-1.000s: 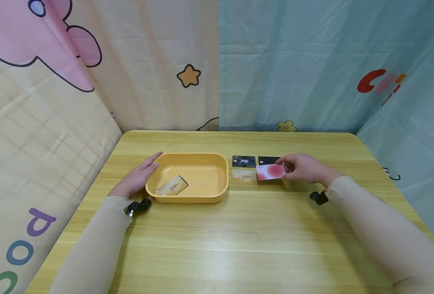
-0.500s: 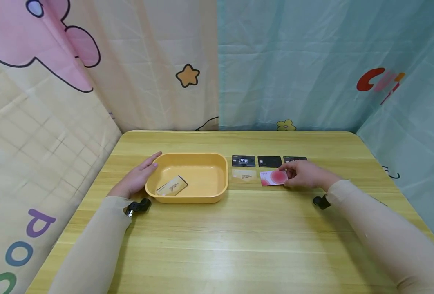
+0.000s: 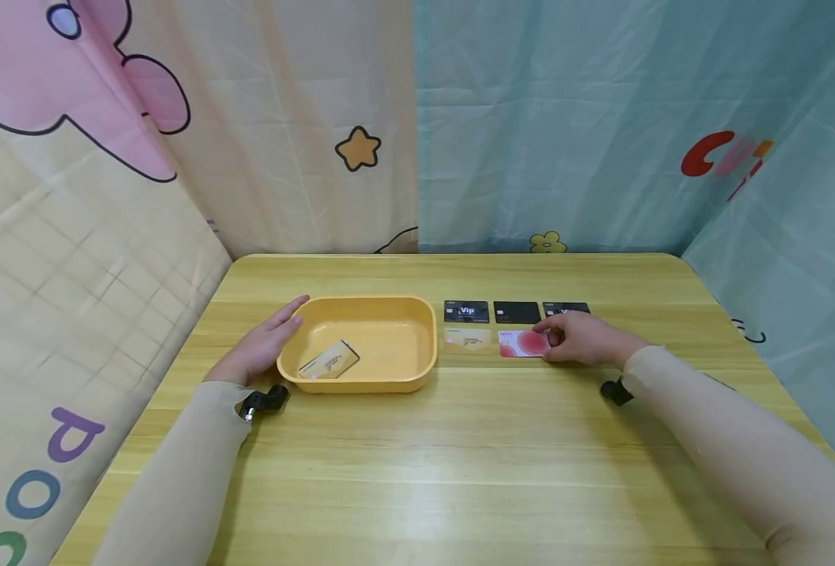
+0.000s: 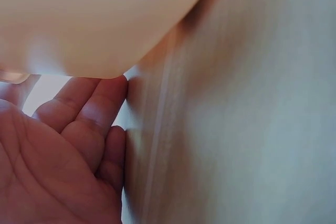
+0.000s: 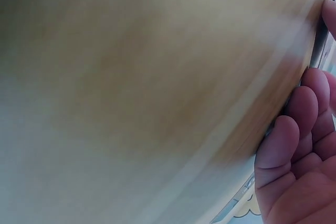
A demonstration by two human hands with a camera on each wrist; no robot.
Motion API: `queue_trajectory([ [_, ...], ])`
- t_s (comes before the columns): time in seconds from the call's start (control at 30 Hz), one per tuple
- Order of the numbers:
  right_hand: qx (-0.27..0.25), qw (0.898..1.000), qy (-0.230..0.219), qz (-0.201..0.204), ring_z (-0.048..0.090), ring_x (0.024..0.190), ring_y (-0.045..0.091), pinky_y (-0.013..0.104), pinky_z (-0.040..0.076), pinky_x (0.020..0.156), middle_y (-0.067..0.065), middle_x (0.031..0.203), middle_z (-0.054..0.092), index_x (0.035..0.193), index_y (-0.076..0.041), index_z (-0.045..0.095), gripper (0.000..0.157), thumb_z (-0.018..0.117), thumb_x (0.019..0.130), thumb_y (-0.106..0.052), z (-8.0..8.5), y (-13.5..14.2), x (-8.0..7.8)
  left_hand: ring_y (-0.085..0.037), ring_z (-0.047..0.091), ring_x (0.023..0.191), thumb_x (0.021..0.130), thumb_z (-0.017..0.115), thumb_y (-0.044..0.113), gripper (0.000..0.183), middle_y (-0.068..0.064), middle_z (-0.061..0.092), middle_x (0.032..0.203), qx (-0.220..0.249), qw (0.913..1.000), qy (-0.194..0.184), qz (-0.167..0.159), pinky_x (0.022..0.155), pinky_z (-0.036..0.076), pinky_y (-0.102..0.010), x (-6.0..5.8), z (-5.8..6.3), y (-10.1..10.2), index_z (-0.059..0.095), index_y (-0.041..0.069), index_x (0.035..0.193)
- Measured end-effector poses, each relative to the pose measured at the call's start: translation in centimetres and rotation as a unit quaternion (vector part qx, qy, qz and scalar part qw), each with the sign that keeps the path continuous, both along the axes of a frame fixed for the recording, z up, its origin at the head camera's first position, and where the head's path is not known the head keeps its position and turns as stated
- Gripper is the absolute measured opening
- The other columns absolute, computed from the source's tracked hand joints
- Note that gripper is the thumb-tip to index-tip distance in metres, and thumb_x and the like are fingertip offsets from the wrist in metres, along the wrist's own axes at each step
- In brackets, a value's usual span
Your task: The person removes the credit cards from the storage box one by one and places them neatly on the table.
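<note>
My right hand (image 3: 589,339) pinches the right edge of a pink card (image 3: 518,343) with a red circle, which lies flat in the front row of cards. In the right wrist view, the right hand's fingers (image 5: 281,140) are right at the tabletop, and the card itself is out of sight. My left hand (image 3: 258,347) rests along the left side of a yellow plastic tray (image 3: 361,386), its fingers extended and the thumb at the rim. From the left wrist, its fingers (image 4: 102,103) show against the outside of the tray wall.
Left of the pink card lies a gold card (image 3: 468,340). Behind are a black Vip card (image 3: 466,311), a second black card (image 3: 517,313) and a third black card (image 3: 562,306), partly hidden by my right hand. Gold-coloured cards (image 3: 329,360) lie inside the tray. Curtains border the wooden table (image 3: 417,464).
My right hand has brought the pink card slightly down and right, off the middle black card, and it now lies flat beside the gold card. My left hand stays at the tray.
</note>
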State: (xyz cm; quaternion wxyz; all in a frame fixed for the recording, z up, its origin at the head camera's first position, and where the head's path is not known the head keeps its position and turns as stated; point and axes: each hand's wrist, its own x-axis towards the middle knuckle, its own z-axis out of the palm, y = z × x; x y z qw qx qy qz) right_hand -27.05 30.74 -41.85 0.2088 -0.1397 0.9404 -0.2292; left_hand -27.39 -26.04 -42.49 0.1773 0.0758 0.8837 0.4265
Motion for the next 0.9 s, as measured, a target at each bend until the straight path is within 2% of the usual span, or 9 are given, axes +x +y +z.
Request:
queue_trajectory([
  [0.47,0.0,1.0,-0.015,-0.017,0.05,0.077,0.02,0.031,0.039,0.066,0.004,0.087,0.056,0.144,-0.002,0.062,0.06,0.082,0.092,-0.024,0.04,-0.14,-0.16,-0.048,0.01,0.162,0.112,0.032,0.059,0.059,-0.009,0.008,0.179,-0.001,0.9999,-0.007,0.008,0.126,0.012,-0.072,0.07,0.07,-0.07,0.013,0.048,0.167],
  [0.9,-0.012,0.999,-0.021,-0.028,0.05,0.075,0.019,0.032,0.041,0.066,0.004,0.086,0.055,0.141,-0.004,0.061,0.058,0.083,0.092,-0.024,0.07,-0.15,0.15,-0.048,0.012,0.161,0.113,0.032,0.056,0.061,-0.012,0.009,0.179,0.01,0.9999,-0.003,0.005,0.127,0.013,-0.07,0.09,-0.14,0.04,0.013,0.042,0.169],
])
